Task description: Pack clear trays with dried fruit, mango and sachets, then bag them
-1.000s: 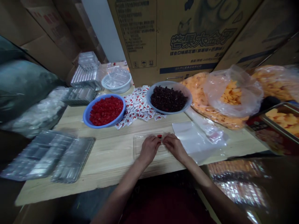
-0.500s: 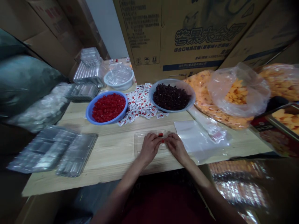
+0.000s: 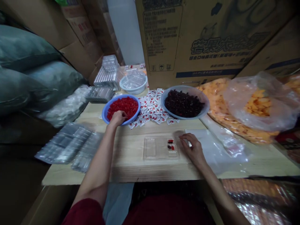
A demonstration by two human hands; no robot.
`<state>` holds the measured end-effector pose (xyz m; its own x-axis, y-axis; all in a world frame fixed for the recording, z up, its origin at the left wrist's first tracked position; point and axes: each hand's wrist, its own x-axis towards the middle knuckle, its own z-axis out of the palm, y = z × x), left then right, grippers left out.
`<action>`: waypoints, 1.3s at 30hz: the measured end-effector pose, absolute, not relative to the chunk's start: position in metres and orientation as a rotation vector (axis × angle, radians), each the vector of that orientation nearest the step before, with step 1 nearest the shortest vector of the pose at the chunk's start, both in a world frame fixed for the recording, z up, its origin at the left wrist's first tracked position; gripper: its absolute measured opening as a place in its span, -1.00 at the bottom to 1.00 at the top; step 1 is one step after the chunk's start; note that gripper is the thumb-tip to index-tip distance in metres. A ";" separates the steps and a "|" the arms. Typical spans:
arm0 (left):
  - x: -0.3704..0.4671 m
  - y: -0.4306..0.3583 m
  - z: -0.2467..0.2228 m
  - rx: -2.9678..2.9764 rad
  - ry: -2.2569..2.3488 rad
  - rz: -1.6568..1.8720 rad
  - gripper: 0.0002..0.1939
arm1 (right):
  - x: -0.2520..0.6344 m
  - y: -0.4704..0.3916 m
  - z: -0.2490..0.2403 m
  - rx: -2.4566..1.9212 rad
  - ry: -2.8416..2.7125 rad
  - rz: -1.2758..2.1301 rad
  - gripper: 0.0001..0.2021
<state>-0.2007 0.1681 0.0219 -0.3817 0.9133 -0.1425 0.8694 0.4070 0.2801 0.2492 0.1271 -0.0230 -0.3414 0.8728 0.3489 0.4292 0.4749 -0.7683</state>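
"Where is the left hand (image 3: 118,118)?"

"At the round blue plastic bowl (image 3: 104,110), over its near rim, with the fingers down among the small glossy red pieces (image 3: 124,105). They are bent inward, but I can't tell whether they grip one."

"And the right hand (image 3: 193,149)?"

"Just past the right edge of the shallow, clear plastic tray (image 3: 150,149), above the pale wood-grained desk (image 3: 131,156). Its fingers are loosely curled, thumb and forefinger tips close together — whether anything sits between them is too small to tell."

"What lies in the tray?"

"Two little pairs toward its right side. The upper pair (image 3: 170,141) is a red piece with a dark one against its near edge; in the lower pair (image 3: 171,147) the dark piece is on the left, the red on the right."

"Anything near the blue bowl?"

"A spread heap of small white sachets with red print (image 3: 151,107) — it lies between that bowl and a round, pale bluish plastic bowl (image 3: 206,104) filled with dark glossy pieces (image 3: 184,103)."

"And beside the right hand?"

"A flat, translucent plastic sheet (image 3: 211,153) on the desk, partly under the right wrist. Thin clear plastic trays (image 3: 64,143) are stacked at the left end."
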 end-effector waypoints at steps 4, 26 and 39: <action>-0.195 0.168 0.015 1.545 2.426 0.232 -0.80 | 0.230 0.157 -0.022 -1.082 -2.050 0.659 -0.84; -0.185 0.153 0.015 1.519 2.447 0.640 -0.71 | 0.172 0.208 -0.037 -1.033 -2.595 0.435 -0.70; -0.189 0.158 0.014 1.600 2.309 0.757 -0.88 | 0.222 0.156 -0.022 -0.982 -2.148 0.770 -0.73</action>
<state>-0.1892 0.1580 0.0138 -0.3762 0.9211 0.0997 0.8015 0.2696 0.5338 0.2216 0.1556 -0.0218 -0.5115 0.8020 0.3086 0.4229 0.5475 -0.7220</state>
